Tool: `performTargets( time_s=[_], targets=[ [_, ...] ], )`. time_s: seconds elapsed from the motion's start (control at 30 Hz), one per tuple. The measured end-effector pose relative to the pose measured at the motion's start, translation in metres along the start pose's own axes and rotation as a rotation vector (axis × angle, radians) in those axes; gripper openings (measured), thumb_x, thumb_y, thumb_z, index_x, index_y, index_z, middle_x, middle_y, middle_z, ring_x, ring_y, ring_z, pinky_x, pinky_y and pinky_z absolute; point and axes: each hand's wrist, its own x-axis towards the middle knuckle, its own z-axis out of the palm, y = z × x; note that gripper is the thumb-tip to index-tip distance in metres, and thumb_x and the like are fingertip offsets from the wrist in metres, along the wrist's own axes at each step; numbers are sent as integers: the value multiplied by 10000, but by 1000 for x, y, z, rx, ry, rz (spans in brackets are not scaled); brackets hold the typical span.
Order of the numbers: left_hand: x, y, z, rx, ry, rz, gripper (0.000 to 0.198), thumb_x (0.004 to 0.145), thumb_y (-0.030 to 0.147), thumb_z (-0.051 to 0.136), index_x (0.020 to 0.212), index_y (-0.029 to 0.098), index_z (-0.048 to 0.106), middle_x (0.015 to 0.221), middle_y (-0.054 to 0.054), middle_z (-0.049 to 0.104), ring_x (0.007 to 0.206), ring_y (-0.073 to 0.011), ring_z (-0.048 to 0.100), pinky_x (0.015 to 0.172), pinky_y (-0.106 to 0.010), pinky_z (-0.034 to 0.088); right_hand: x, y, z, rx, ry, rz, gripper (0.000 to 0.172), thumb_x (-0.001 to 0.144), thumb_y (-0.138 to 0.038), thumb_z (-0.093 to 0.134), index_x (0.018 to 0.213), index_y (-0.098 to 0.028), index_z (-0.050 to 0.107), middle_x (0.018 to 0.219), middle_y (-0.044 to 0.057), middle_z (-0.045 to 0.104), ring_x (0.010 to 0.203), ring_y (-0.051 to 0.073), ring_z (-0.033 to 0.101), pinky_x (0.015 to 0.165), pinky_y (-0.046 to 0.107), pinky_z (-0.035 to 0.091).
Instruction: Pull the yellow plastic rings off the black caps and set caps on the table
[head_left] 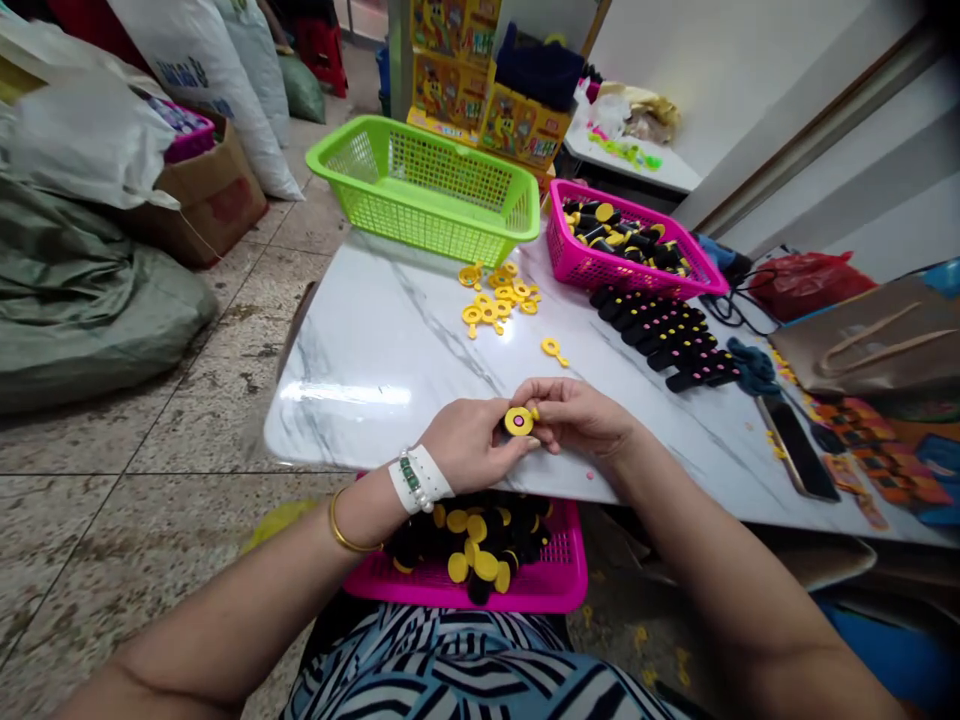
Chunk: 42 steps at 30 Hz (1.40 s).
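You are holding a smooth, round yellow-and-black plastic piece (517,424) at centre, over a glossy, grey-veined white tabletop (375,340) that is reflecting light. A lime-green lattice plastic basket (427,218) is shining at upper centre; a matt grey-green cloth-like sack (90,310) is lying creased at left.

Grey-green sack (90,310) filled the left edge; cardboard box (202,195) stood just above it, white sack with blue print (206,95) behind, upper left. Red stool (322,50) was at the top, left of center. Yellow printed cartons (454,95) were stacked top center, dark blue cloth (538,70) on one. Right side: red plastic bag (802,285), brown paper bag (877,340) below it, phone (799,450) lower, dark screen up.
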Motion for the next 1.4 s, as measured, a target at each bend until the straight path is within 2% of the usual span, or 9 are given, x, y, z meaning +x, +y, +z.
performTargets(
  time_s=[0.3, 0.43, 0.57, 0.7, 0.8, 0.9, 1.03, 1.2, 1.4],
  targets=[
    [10, 1, 4, 104, 29, -26, 348, 873, 466, 506, 945, 166, 667, 647, -18, 632, 572, -153, 546, 570, -272, 350, -23, -6, 20, -456, 256, -172, 292, 842, -345, 687, 1051, -186, 559, 605, -80, 525, 465, 61, 469, 438, 171, 386],
    [11, 0, 1, 101, -31, 32, 338, 862, 466, 508, 740, 175, 631, 563, 9, 570, 521, -116, 499, 540, -252, 326, -85, 35, 19, -529, 714, -416, 265, 878, -344, 646, 1093, -192, 618, 841, 17, 643, 751, 129, 608, 745, 276, 504],
    [5, 6, 9, 243, 35, 87, 357, 870, 471, 465, 798, 161, 627, 579, -13, 595, 527, -139, 532, 536, -263, 354, -113, 79, 34, -331, 1099, -572, 135, 910, -310, 602, 994, -207, 624, 805, 17, 637, 739, 137, 616, 755, 292, 507],
    [-23, 24, 29, 327, 98, 276, 339, 876, 422, 465, 1007, 146, 611, 671, -38, 657, 559, -184, 606, 496, -279, 415, -102, 90, 81, -356, 811, -488, 304, 925, -325, 547, 1214, -232, 524, 998, 70, 642, 823, 172, 633, 721, 306, 525],
    [-54, 20, 52, 317, 11, 404, 372, 852, 375, 513, 1106, 109, 568, 746, -64, 681, 610, -198, 642, 510, -294, 488, -97, 84, 96, -704, 648, -478, 259, 863, -335, 624, 1087, -207, 607, 816, 31, 638, 675, 140, 583, 614, 253, 480],
    [-82, -3, 72, 432, -37, 327, 346, 778, 208, 544, 1109, 111, 566, 763, -64, 692, 627, -210, 668, 546, -308, 534, -101, 65, 75, -883, 647, -500, 179, 875, -344, 605, 945, -191, 667, 661, 0, 622, 569, 120, 552, 537, 232, 434],
    [-101, -28, 83, 544, -110, 83, 466, 791, 194, 599, 1246, 145, 506, 828, -63, 709, 678, -218, 693, 599, -290, 552, -86, 21, 14, -992, 957, -565, 226, 914, -323, 548, 777, -191, 670, 682, 7, 647, 626, 130, 589, 616, 247, 451],
    [-95, -13, 61, 394, -66, 210, 575, 857, 290, 600, 1370, 147, 383, 889, -65, 711, 736, -201, 698, 624, -273, 555, -21, -20, -45, -1222, 932, -540, 243, 861, -330, 625, 1067, -215, 684, 947, 41, 656, 727, 139, 610, 747, 279, 495],
    [-49, 0, -15, 348, 169, 296, 295, 942, 338, 488, 1177, 183, 577, 776, -32, 668, 669, -154, 648, 594, -257, 504, -4, 4, -27, -1612, 859, -412, 233, 917, -283, 558, 1115, -239, 673, 1030, 68, 625, 975, 217, 570, 821, 328, 490]
  ],
)
